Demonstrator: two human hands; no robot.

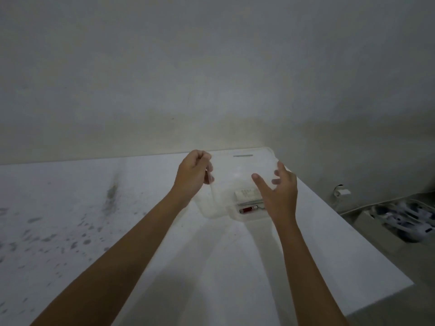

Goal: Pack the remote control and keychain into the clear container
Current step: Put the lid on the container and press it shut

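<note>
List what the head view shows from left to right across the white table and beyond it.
Dark stains → left hand → clear container → right hand → table's right edge → box of blurred items on the floor.

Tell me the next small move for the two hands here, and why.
Probably bring the open right hand to the free edge of the clear plastic lid, which the left hand holds tilted up by one edge over the clear plastic container. A small red cylindrical item already lies inside, so closing seems next.

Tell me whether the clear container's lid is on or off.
Off. The left hand holds the translucent plastic lid tilted up over the clear plastic container; the open right hand hovers beside it.
</note>
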